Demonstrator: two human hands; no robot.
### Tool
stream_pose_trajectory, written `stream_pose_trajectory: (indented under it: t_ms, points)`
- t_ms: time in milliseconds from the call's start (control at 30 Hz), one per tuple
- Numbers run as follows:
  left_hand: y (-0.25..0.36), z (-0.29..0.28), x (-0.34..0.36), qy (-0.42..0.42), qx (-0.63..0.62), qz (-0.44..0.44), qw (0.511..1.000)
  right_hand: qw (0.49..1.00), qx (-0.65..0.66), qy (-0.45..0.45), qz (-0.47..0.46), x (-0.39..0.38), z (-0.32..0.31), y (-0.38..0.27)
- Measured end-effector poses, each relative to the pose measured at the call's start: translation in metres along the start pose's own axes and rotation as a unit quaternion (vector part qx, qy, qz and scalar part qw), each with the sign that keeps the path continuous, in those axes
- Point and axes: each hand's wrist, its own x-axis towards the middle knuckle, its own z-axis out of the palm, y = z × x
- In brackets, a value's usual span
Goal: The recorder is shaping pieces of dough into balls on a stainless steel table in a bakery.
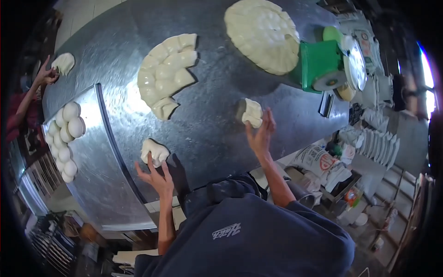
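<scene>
My left hand (158, 179) rests its fingertips on a lump of dough (156, 153) on the metal table, fingers spread. To the right, my right hand (261, 134) is at another small dough piece (252, 113), its thumb at the near edge and its fingers stretched out along the right side. Neither lump is lifted off the table. Beyond them, between the hands, lies a large flat slab of dough (162, 74) marked into bulging portions, with a stepped, cut right edge. A larger round slab of dough (260, 34) lies at the far right.
A green scale (321, 64) stands at the table's right end. Several round dough balls (69, 124) sit on the left metal surface, beyond a dark raised strip (113, 136). At the far left, another person's hand (45, 74) touches a dough piece (63, 63). Sacks (320, 164) lie below right.
</scene>
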Motion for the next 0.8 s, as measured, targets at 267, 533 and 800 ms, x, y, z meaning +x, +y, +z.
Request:
stream_pose_trajectory:
  t_ms: [267,533,800]
  points:
    - [0.036,0.020,0.110,0.090,0.173,0.054,0.979,0.999,0.005,0.046,0.005,0.098,0.070,0.017]
    - [0.020,0.032,-0.007,0.110,-0.028,0.030,0.993,0.990,0.129,0.050,-0.040,-0.032,0.001,0.009]
    - [-0.005,-0.032,0.000,-0.098,0.017,-0.087,0.991,0.969,0.143,-0.199,-0.011,-0.088,-0.047,0.066]
